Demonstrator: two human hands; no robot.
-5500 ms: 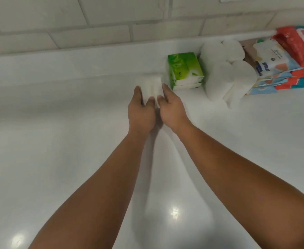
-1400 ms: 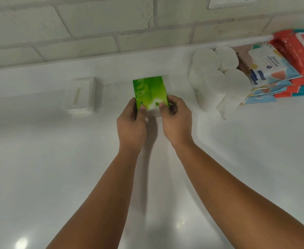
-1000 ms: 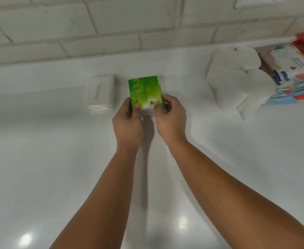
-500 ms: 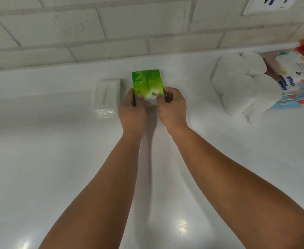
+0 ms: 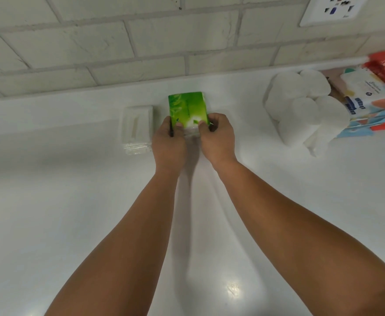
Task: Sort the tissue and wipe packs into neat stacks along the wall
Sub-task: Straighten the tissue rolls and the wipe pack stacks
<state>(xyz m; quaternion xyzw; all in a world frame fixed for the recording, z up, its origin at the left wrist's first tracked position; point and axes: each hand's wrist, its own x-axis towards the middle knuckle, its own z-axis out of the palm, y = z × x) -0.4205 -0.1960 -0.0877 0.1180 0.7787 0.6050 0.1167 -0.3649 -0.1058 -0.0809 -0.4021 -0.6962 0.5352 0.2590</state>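
The left hand (image 5: 168, 140) and right hand (image 5: 217, 139) each grip, pinching, the near end of the green tissue pack (image 5: 187, 108), far on the desk (image 5: 73, 201), just right of a white tissue pack (image 5: 138, 126).

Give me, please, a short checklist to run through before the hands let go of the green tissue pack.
1. Grip on the green plastic-wrapped tissue pack: ok, left hand and right hand pinch its near end.
2. Pack resting flat on the white counter: cannot tell.
3. Gap to the white clear-wrapped tissue pack on its left: ok, apart.
4. Pack square to the white brick wall: cannot tell.
5. Spot clear of the white paper rolls: ok, they stand well to the right.
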